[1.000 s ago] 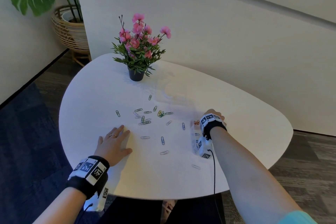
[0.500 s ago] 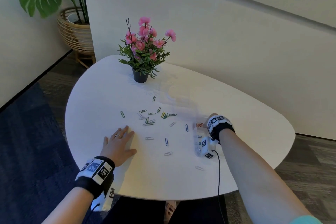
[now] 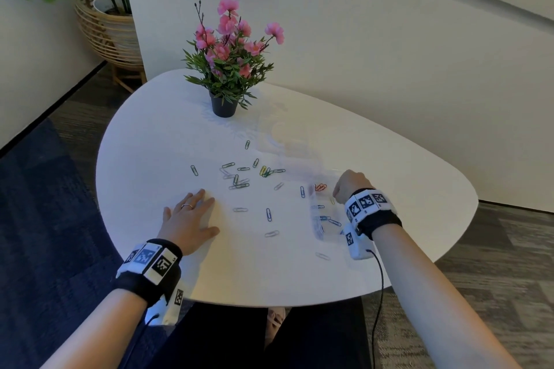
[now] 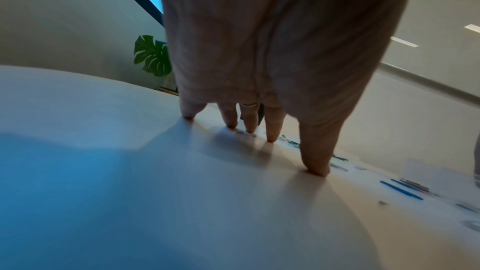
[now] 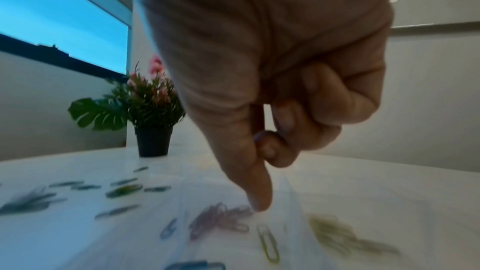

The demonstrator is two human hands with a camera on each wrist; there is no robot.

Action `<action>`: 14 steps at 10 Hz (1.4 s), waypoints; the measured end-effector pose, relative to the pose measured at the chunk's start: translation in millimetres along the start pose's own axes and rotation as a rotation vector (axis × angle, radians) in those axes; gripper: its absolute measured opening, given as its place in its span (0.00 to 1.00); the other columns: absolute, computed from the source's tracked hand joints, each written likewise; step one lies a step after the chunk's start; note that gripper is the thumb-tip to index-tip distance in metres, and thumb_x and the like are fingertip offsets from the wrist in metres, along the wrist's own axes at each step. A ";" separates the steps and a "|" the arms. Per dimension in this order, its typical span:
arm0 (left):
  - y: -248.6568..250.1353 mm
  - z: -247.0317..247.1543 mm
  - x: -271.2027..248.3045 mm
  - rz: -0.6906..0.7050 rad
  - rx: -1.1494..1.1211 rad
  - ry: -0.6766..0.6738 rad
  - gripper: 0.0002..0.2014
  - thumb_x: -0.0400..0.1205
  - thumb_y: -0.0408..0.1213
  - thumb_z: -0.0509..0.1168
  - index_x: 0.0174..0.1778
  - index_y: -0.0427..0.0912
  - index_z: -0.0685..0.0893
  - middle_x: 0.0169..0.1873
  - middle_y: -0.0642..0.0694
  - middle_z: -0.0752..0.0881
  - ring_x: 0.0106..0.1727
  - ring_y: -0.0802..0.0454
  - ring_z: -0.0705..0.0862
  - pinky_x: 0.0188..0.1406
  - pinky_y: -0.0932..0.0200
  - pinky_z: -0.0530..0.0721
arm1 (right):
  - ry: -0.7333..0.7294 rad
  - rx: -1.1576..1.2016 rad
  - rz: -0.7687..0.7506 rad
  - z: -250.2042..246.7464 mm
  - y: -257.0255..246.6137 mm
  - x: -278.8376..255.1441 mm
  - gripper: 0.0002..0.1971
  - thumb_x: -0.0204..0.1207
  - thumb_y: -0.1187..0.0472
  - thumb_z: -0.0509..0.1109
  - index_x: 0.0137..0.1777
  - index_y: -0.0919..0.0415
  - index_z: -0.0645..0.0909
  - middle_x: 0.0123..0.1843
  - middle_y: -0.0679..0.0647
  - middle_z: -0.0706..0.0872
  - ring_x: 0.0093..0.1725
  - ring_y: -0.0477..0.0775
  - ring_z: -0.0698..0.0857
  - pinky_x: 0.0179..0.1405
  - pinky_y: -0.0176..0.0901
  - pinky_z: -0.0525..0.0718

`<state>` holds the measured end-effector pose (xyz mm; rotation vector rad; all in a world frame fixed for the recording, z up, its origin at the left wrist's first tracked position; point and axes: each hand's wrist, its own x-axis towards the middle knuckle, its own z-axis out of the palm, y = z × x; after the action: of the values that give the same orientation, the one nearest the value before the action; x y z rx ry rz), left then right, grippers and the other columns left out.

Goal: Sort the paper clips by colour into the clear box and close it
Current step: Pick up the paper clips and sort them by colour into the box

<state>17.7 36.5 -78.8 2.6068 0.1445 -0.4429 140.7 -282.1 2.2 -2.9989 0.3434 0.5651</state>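
Observation:
Several loose paper clips (image 3: pixel 239 178), green, blue, silver and yellow, lie scattered over the middle of the white table (image 3: pixel 144 153). To their right stands the clear box (image 3: pixel 317 223), lid open, with red clips (image 3: pixel 320 187) at its far end and blue clips (image 3: pixel 326 219) nearer me. My right hand (image 3: pixel 349 186) hovers over the far end of the box. Its fingers (image 5: pixel 324 106) are curled and its thumb points down at the pinkish-red clips (image 5: pixel 221 219); nothing shows between them. A yellow clip (image 5: pixel 269 241) lies below. My left hand (image 3: pixel 192 216) rests flat on the table, holding nothing.
A small black pot of pink flowers (image 3: pixel 224 105) stands at the table's far side. A wicker basket with a large green plant (image 3: pixel 105 30) sits on the floor at the back left. A wall runs close behind the table.
The head view has shifted a little. My right hand stays over the far end of the box, and my left hand keeps its place on the table.

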 end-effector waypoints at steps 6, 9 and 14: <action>3.2 -2.1 -1.4 -0.002 0.019 -0.009 0.36 0.80 0.54 0.62 0.82 0.55 0.55 0.84 0.54 0.46 0.85 0.49 0.45 0.82 0.37 0.44 | 0.049 0.008 -0.021 24.9 -2.8 -7.1 0.15 0.69 0.68 0.73 0.26 0.60 0.70 0.27 0.53 0.77 0.31 0.56 0.81 0.32 0.40 0.77; 1.4 -2.2 -1.6 -0.002 0.012 -0.006 0.35 0.80 0.53 0.62 0.82 0.55 0.55 0.84 0.54 0.47 0.85 0.50 0.45 0.82 0.37 0.44 | 0.049 -0.025 -0.068 23.6 -7.2 -12.2 0.16 0.71 0.73 0.64 0.25 0.61 0.67 0.25 0.53 0.73 0.24 0.52 0.74 0.27 0.38 0.75; 1.2 -1.9 -1.9 -0.001 -0.003 -0.008 0.36 0.80 0.53 0.62 0.82 0.55 0.55 0.84 0.54 0.47 0.85 0.50 0.45 0.83 0.37 0.44 | 0.039 -0.020 -0.071 35.3 -12.9 20.3 0.08 0.68 0.72 0.69 0.39 0.65 0.89 0.35 0.57 0.88 0.37 0.58 0.89 0.42 0.46 0.89</action>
<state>16.7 36.4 -75.9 2.6019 0.1436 -0.4525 149.6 -269.8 -37.7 -3.0306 0.2341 0.5077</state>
